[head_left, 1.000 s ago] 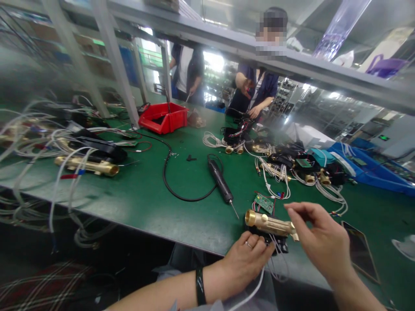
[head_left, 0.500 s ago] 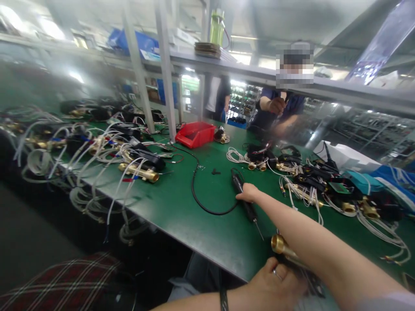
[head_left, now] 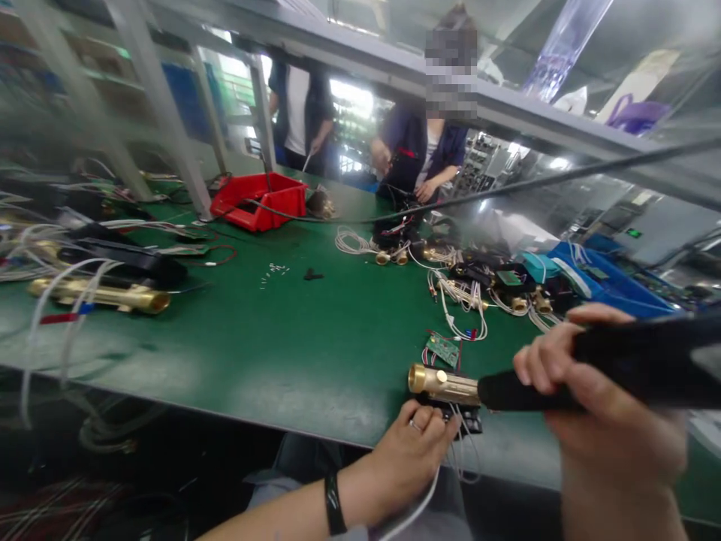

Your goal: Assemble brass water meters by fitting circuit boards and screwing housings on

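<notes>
Screwdriver (head_left: 653,357), bit hidden, is clamped in right fingers (head_left: 547,364); whether left fingers (head_left: 432,427) grip is unclear.

No lettering, brand or number can be read. A small lit green sign (head_left: 634,233) is seen in the right background; its pale marking is too small to be made out. On the black tool (head_left: 647,361), a grey patch (head_left: 710,359) is shown at the right edge, with no wording legible. Any print on the green board (head_left: 443,350) is likewise too fine to be read. By the white cables (head_left: 27,379) at left, a red tag (head_left: 59,318) and a blue tag (head_left: 85,309) are seen, their surfaces illegible.
</notes>
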The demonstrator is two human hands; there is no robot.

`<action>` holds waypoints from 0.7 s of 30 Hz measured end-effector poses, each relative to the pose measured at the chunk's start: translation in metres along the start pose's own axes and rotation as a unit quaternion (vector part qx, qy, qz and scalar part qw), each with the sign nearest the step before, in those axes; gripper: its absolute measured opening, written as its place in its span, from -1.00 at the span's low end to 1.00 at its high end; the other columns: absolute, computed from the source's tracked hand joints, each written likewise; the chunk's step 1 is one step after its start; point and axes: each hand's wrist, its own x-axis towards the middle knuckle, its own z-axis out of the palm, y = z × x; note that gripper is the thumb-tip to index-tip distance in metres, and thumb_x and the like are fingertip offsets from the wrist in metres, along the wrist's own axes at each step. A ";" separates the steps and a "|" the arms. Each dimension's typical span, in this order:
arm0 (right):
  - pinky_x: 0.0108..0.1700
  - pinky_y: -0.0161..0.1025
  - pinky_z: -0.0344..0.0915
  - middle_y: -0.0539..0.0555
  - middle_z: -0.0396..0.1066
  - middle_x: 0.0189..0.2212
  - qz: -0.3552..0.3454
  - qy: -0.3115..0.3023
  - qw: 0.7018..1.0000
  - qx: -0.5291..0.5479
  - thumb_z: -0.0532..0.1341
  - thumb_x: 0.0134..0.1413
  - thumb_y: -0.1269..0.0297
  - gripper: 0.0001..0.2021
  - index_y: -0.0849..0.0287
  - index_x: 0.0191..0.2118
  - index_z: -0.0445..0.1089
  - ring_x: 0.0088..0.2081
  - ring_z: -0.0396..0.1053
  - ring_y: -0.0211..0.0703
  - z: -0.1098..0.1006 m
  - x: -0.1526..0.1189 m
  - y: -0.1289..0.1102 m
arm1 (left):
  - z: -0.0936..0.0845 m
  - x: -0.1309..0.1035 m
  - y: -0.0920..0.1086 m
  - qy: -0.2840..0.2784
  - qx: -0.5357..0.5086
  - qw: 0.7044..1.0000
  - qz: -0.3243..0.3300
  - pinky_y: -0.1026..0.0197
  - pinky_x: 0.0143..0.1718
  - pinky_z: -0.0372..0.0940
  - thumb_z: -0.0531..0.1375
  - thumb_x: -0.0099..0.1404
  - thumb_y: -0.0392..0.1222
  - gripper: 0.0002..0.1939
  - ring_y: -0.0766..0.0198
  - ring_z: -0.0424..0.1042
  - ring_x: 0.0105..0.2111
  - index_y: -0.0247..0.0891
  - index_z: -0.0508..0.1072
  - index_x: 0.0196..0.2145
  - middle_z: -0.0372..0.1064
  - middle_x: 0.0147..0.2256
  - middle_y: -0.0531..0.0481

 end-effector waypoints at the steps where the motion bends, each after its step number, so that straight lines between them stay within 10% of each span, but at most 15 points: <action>1: -0.46 -0.21 0.23 -0.08 0.26 -0.58 -0.005 0.006 1.000 -0.013 0.25 -0.01 0.40 -0.71 0.08 -0.13 0.27 -0.56 0.22 -0.26 -0.005 -0.013 0.006 | 0.001 0.000 0.000 0.000 -0.003 1.000 -0.001 0.02 0.05 0.01 -0.04 0.39 -0.27 -0.50 0.13 0.17 -0.03 -0.34 0.01 0.25 0.22 -0.01 -0.14; 21: -0.45 -0.17 0.28 -0.07 0.30 -0.55 0.019 -0.025 0.998 -0.055 0.22 0.03 0.43 -0.74 0.07 -0.14 0.24 -0.56 0.28 -0.23 -0.021 -0.034 0.049 | 0.002 0.002 0.001 -0.007 -0.013 1.000 -0.013 0.03 0.00 0.08 -0.04 0.40 -0.26 -0.53 0.14 0.18 -0.04 -0.31 0.05 0.24 0.23 -0.04 -0.14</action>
